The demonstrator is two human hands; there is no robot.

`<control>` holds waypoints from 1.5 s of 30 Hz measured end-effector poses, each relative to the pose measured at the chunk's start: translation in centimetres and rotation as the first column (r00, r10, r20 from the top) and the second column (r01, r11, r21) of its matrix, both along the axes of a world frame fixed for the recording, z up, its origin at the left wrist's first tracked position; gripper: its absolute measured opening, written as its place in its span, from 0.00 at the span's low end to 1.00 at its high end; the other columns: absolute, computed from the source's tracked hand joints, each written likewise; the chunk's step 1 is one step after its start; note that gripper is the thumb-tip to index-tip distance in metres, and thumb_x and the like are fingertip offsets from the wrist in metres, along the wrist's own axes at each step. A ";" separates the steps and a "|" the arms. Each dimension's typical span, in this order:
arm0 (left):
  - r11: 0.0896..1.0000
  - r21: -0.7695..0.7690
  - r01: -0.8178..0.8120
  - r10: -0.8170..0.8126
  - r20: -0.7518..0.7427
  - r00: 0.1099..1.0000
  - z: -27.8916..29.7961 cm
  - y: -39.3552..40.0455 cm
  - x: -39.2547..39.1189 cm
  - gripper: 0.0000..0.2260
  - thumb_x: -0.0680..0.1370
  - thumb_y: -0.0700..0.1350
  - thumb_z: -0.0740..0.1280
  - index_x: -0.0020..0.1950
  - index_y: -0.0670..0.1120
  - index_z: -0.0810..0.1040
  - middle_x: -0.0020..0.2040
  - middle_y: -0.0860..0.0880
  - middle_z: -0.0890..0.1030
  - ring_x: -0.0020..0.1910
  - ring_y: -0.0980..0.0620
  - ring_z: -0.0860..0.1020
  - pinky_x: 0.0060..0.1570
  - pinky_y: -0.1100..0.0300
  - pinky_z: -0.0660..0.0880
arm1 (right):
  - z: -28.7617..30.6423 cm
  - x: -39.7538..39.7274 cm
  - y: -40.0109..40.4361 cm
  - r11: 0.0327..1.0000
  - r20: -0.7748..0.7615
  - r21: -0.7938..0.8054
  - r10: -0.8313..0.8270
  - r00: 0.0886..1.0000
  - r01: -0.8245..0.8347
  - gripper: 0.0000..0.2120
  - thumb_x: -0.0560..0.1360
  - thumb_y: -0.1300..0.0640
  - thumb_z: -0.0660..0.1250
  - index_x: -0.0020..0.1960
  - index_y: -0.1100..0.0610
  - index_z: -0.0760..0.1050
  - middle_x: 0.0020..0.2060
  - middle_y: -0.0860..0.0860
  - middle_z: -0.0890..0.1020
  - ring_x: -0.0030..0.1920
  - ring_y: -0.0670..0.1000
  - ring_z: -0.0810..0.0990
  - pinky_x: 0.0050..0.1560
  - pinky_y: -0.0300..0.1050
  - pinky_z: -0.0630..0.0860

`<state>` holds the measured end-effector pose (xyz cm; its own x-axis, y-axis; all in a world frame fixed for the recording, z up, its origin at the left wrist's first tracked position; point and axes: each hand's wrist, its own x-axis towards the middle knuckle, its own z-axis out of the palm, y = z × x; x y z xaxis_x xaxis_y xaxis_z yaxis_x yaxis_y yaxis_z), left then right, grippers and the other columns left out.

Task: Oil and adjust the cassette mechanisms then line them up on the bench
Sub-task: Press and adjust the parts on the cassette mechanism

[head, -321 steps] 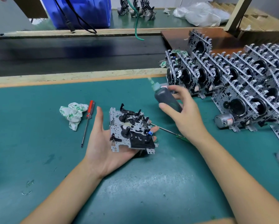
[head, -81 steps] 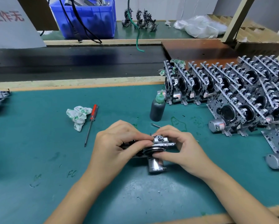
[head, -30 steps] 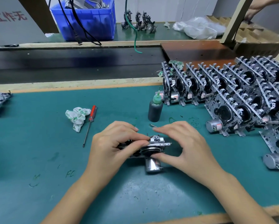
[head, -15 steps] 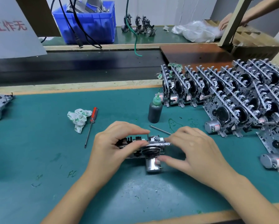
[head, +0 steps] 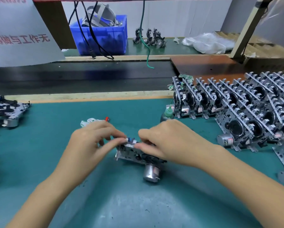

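Observation:
A cassette mechanism (head: 134, 156), a perforated metal plate with a silver motor hanging below, is held just above the green mat (head: 121, 203) in the middle. My left hand (head: 90, 143) pinches its upper left edge with thumb and fingers. My right hand (head: 169, 142) grips its right part, thumb along the front face. A dark oil bottle with a green cap (head: 167, 114) stands behind my right hand. Rows of upright mechanisms (head: 236, 104) lean together at the right.
A crumpled rag (head: 88, 121) and a red-handled screwdriver (head: 107, 119) peek out behind my left hand. More mechanisms (head: 8, 109) lie at the left edge. A black conveyor belt (head: 80, 76) runs behind the mat; a blue bin (head: 101, 35) stands beyond it.
The mechanism has been turned in my hands, its plate face toward me, and my right hand has closed on it. The view has tilted up.

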<state>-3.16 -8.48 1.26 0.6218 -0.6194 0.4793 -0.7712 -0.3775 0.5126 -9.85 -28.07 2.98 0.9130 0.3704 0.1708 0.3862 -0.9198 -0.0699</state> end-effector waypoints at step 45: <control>0.906 0.401 0.136 -0.124 -0.056 0.991 -1.3 -17.2 10.6 0.43 0.69 0.44 0.76 0.76 0.49 0.53 0.77 0.51 0.60 0.67 0.46 0.69 0.54 0.52 0.73 | 4.2 10.7 -6.1 0.703 0.019 -0.208 -0.693 0.721 0.681 0.08 0.75 0.61 0.62 0.53 0.58 0.76 0.51 0.56 0.78 0.48 0.58 0.75 0.42 0.47 0.66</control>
